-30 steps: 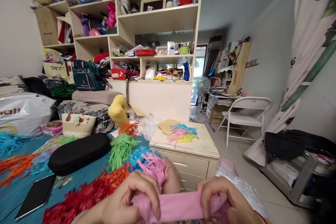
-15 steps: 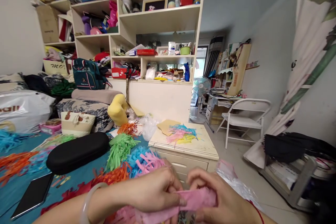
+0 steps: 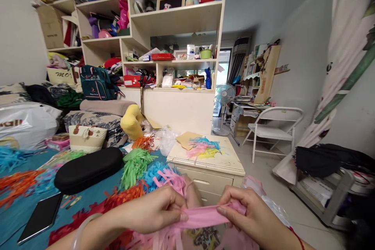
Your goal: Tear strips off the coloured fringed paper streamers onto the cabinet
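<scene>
A strip of pink tissue paper [image 3: 202, 217] is stretched between my two hands, low in the head view. My left hand [image 3: 161, 211] pinches its left end between thumb and fingers. The right end is gripped by my right hand [image 3: 244, 211], thumb on top. More pink paper strips [image 3: 168, 238] hang below my left hand over the lap. Just beyond it lie pink fringe [image 3: 171, 177], blue fringe [image 3: 152, 174] and green fringe [image 3: 136, 166], with orange-red fringe [image 3: 129, 195] beside my left forearm.
A cream cabinet [image 3: 231, 162] with paper scraps on top stands ahead. On the teal bedspread [image 3: 17, 187] lie a black case [image 3: 89, 170] and a phone [image 3: 41, 216]. A white folding chair [image 3: 272, 133] and a cart [image 3: 325, 203] stand right.
My hands have moved apart, drawing the bunched pink tissue paper into a straighter, level strip. My right hand has turned so its thumb lies over the paper.
</scene>
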The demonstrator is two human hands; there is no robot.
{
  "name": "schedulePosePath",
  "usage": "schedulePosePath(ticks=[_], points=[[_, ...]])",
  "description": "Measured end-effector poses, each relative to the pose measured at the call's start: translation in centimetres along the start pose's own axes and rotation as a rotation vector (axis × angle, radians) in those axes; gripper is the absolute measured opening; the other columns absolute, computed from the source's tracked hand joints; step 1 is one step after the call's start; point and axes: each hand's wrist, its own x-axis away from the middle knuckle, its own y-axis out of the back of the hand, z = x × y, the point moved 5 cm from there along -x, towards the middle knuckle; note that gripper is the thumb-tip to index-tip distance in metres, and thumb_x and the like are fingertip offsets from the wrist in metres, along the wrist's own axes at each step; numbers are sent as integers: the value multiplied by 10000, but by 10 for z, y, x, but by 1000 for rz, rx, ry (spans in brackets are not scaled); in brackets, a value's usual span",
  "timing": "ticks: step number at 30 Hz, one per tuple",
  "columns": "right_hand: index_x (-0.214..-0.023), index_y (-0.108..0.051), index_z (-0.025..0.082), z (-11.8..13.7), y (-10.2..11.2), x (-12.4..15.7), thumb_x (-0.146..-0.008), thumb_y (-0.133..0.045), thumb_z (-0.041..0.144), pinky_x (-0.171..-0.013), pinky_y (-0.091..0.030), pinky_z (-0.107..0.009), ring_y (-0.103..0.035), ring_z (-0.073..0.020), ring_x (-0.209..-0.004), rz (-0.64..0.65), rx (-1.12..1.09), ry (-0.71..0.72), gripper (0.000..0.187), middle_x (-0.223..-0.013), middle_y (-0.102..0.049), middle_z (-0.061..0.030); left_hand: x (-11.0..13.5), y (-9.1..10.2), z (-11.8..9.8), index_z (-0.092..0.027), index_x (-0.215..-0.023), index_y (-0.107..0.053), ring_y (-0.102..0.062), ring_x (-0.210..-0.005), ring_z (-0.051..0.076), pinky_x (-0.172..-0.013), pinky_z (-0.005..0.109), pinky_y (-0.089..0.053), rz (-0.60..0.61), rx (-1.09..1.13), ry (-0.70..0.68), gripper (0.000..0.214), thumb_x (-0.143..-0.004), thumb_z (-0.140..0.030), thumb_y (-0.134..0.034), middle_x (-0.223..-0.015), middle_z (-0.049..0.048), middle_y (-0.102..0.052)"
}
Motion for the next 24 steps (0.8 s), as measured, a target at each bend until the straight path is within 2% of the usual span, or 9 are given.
schedulePosePath(ticks=[3, 6, 7, 9, 13, 17, 20, 24], points=[[-723, -606, 164, 4, -4, -2, -857, -569, 311, -516, -390, -201, -561, -122, -542, -13, -1, 28, 202, -597, -608, 3, -4, -8, -1, -136, -844, -670, -514, -630, 117, -579, 199, -401, -21, 196, -14, 183, -803, -313, -647, -725, -2, -600], [-722, -615, 162, 5, -6, 0, -868, -561, 332, -529, -407, -204, -570, -122, -542, -29, -3, 50, 230, -588, -602, 1, -7, -15, 4, -104, -721, -690, -569, -568, 134, -544, 216, -443, -96, 337, 33, 271, -788, -364, -656, -665, 45, -657], [-722, -616, 162, 4, -6, 1, -870, -561, 345, -526, -411, -204, -567, -121, -532, -34, -20, 49, 242, -577, -595, 3, -7, -16, 5, -99, -670, -686, -569, -535, 132, -525, 214, -441, -130, 339, 39, 298, -798, -365, -646, -621, 48, -654], [-732, -619, 164, 1, -7, 4, -862, -575, 375, -500, -418, -197, -557, -113, -503, -34, -94, 37, 252, -569, -588, 7, -3, -15, 5, -96, -694, -705, -585, -524, 134, -523, 211, -452, -197, 300, 19, 283, -812, -345, -640, -594, 54, -665], [-782, -671, 171, -2, -5, 10, -829, -634, 352, -486, -458, -184, -585, -113, -519, -52, -209, 57, 190, -643, -634, -15, 10, -12, -1, -123, -923, -730, -638, -550, 148, -558, 230, -514, -315, 269, -82, 238, -847, -318, -616, -641, 66, -711], [-818, -749, 192, 4, -1, 16, -835, -651, 298, -520, -490, -186, -594, -107, -516, -88, -288, 245, 145, -643, -653, -32, 22, -7, -7, -168, -957, -744, -687, -539, 167, -541, 230, -534, -415, 299, -261, 185, -860, -268, -621, -643, 71, -740], [-822, -774, 211, 8, -1, 18, -834, -663, 345, -514, -482, -182, -589, -101, -512, -48, -423, 330, 174, -656, -660, -45, 25, -6, -10, -189, -893, -777, -694, -542, 169, -565, 240, -541, -387, 394, -378, 169, -856, -283, -641, -647, 79, -747], [-807, -781, 222, 12, -1, 18, -821, -679, 307, -529, -465, -169, -579, -97, -558, -13, -486, 317, 133, -686, -659, -49, 23, -7, -9, -180, -841, -789, -677, -559, 166, -596, 264, -540, -282, 588, -405, 212, -844, -342, -653, -669, 88, -732]])
